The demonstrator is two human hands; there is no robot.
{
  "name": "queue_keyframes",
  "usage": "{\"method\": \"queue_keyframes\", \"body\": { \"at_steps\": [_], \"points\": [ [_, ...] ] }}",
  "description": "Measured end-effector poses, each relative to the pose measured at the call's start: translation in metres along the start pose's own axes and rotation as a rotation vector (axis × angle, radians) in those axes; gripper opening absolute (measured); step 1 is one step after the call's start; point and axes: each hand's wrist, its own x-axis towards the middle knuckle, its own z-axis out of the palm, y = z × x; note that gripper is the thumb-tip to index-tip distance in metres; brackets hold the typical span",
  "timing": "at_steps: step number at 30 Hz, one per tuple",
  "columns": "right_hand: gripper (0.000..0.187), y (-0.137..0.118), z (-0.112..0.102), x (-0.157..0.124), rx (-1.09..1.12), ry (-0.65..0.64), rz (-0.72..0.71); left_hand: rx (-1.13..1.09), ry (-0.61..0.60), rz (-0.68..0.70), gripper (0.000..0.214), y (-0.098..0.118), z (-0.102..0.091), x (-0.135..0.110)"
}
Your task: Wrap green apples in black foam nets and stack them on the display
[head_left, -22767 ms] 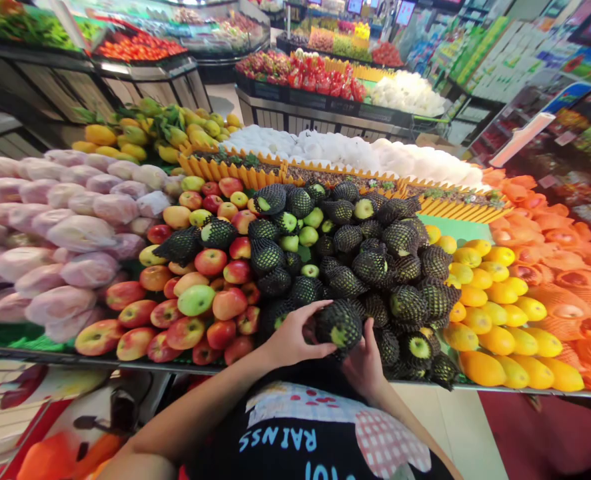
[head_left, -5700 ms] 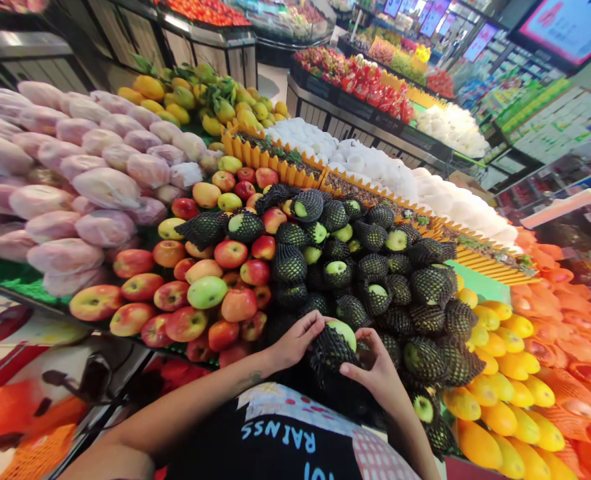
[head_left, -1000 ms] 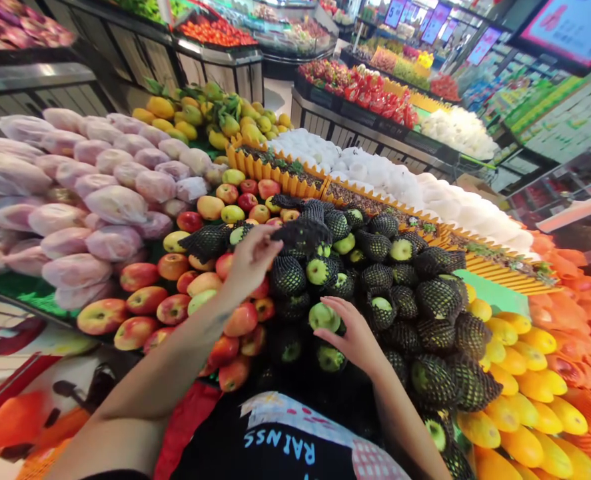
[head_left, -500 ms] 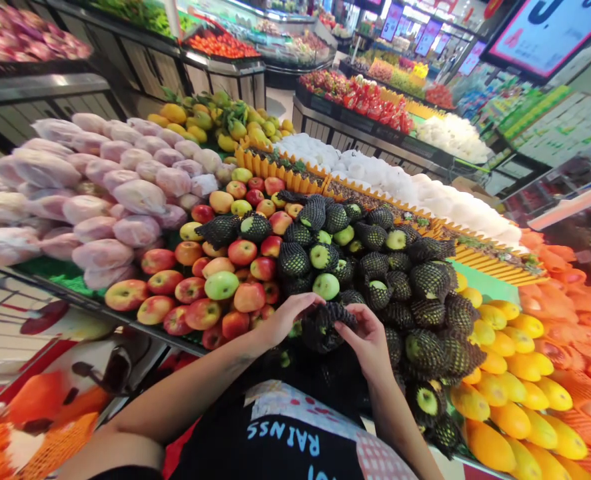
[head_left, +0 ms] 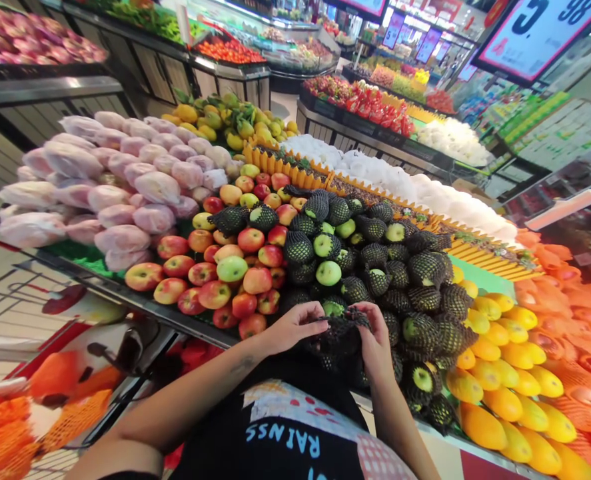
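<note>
Both my hands meet at the front edge of a fruit stand, over a pile of green fruits in black foam net sleeves [head_left: 415,287]. My left hand [head_left: 290,327] pinches one side of an empty black net sleeve [head_left: 339,331], and my right hand [head_left: 375,337] grips its other side, pulling it open. Just above the sleeve lies a green fruit [head_left: 333,307], partly hidden. Bare green fruits [head_left: 328,273] lie a little farther back in the pile. Red and green apples [head_left: 225,277] are heaped left of my left hand.
Pink-bagged fruits [head_left: 120,200] lie far left, yellow mangoes [head_left: 505,380] and orange-netted fruit [head_left: 570,313] to the right, white-netted fruit [head_left: 415,190] behind a yellow divider [head_left: 295,175]. A shopping cart [head_left: 35,373] with orange netting stands lower left. More produce stands fill the background.
My left hand came back from the rear of the pile carrying a black net sleeve. Both hands now hold it together at the front edge. The view shifted slightly right.
</note>
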Motion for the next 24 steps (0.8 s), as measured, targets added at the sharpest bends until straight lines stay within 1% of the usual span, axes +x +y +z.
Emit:
{"method": "queue_keyframes", "body": {
  "at_steps": [2,3,4,6,8,10,11,13,15,16,18,22,24],
  "points": [
    [0.025,0.004,0.000,0.000,0.128,-0.118,0.220,0.045,0.069,0.044,0.039,-0.003,-0.003,0.001],
    [0.028,0.005,0.000,0.000,0.187,-0.158,0.305,0.079,0.114,0.080,0.036,-0.004,-0.005,0.002],
    [0.029,0.004,-0.001,0.000,0.238,-0.182,0.362,0.113,0.155,0.116,0.033,-0.004,-0.007,0.004],
    [0.029,0.001,-0.003,0.000,0.309,-0.202,0.411,0.175,0.239,0.179,0.025,-0.003,-0.013,0.007],
    [0.028,-0.005,-0.006,0.000,0.363,-0.218,0.440,0.202,0.351,0.217,0.021,-0.002,-0.017,0.011],
    [0.031,-0.008,-0.009,0.000,0.432,-0.249,0.464,0.138,0.455,0.197,0.020,-0.004,-0.020,0.015],
    [0.032,-0.009,-0.011,0.001,0.465,-0.257,0.465,0.050,0.479,0.157,0.021,-0.005,-0.020,0.017],
    [0.035,-0.008,-0.013,0.005,0.476,-0.246,0.433,-0.217,0.457,0.036,0.021,-0.009,-0.021,0.021],
    [0.039,-0.004,-0.012,0.018,0.337,-0.217,0.326,-0.474,0.422,-0.080,0.017,-0.012,-0.023,0.027],
    [0.043,-0.002,-0.011,0.027,0.238,-0.205,0.257,-0.557,0.422,-0.118,0.013,-0.013,-0.024,0.031],
    [0.047,0.002,-0.004,0.053,0.054,-0.197,0.131,-0.624,0.458,-0.151,0.009,-0.015,-0.027,0.042],
    [0.041,0.007,0.021,0.114,-0.163,-0.207,0.010,-0.617,0.551,-0.118,0.006,-0.018,-0.029,0.070],
    [0.038,0.008,0.034,0.137,-0.303,-0.200,-0.049,-0.604,0.616,-0.091,0.007,-0.022,-0.029,0.081]
  ]
}}
